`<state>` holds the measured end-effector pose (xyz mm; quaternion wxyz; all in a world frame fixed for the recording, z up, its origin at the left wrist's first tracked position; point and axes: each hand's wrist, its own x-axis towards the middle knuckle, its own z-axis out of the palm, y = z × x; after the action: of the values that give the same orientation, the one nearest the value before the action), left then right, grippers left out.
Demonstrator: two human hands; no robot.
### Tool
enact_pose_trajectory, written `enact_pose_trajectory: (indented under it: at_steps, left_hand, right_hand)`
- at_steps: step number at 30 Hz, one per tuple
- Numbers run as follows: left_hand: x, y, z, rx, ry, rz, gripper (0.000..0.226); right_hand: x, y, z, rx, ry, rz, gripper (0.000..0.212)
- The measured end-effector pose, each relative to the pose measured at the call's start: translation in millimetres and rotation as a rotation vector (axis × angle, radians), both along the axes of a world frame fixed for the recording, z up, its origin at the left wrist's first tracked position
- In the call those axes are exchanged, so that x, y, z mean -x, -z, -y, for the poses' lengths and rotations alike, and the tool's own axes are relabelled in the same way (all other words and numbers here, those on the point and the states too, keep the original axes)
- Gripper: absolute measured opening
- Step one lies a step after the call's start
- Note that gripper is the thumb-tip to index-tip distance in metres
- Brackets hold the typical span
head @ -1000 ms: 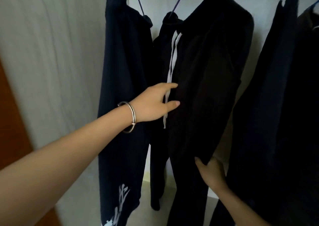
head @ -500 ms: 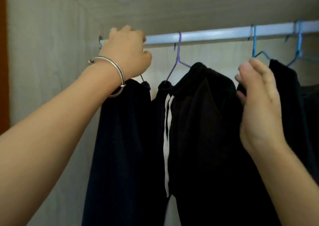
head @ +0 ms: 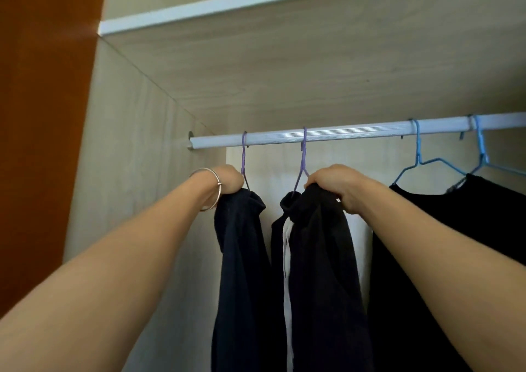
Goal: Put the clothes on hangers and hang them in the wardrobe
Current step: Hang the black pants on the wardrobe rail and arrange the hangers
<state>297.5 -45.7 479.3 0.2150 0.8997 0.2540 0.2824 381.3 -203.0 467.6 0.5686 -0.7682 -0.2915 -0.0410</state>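
Observation:
Inside the wardrobe a white rail carries several wire hangers. My left hand, with a metal bangle on the wrist, grips the top of a dark navy garment hanging from the leftmost purple hanger. My right hand grips the top of black trousers with a white stripe, draped over the second purple hanger. Further right, black clothes hang from two blue hangers.
The wardrobe's light wooden side wall stands close on the left of the navy garment. A shelf with a white edge runs above the rail. An orange-brown panel borders the wardrobe at far left.
My left hand came down from the rail onto the navy garment's top. My right hand, open in the air before, now grips the black trousers' top. The view tilted further up.

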Motion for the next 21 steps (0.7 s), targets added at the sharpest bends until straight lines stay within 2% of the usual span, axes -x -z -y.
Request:
enact_pose_trajectory:
  at_steps: [2,5,11,16,19,21]
  left_hand:
    - [1.4,3.3,-1.6,-0.063,-0.066,0.084,0.035]
    - [8.6,4.0,-17.6,-0.073,-0.091,0.122,0.034]
    - [19.3,4.1,-50.6,0.044,-0.081,0.206,0.036]
    - [14.9,6.3,-66.1,-0.009,-0.071,0.162,0.036]
    - [14.9,8.5,-70.4,-0.069,-0.082,0.102,0.026]
    - [13.9,8.1,-69.9,-0.087,-0.106,0.062,0.028]
  right_hand:
    - [-2.0,4.8,-14.3,-0.101,-0.016,-0.002,0.018]
    - [-4.9,10.9,-40.9,-0.183,-0.027,0.003,0.006]
    - [-0.2,14.5,-106.3,-0.234,-0.083,0.004,0.016]
    - [2.1,15.2,-138.0,-0.267,-0.133,-0.031,0.017]
    - [0.9,14.0,-138.9,-0.286,-0.122,-0.056,0.022]
    - [2.5,12.3,-135.3,-0.307,-0.124,-0.075,0.017]
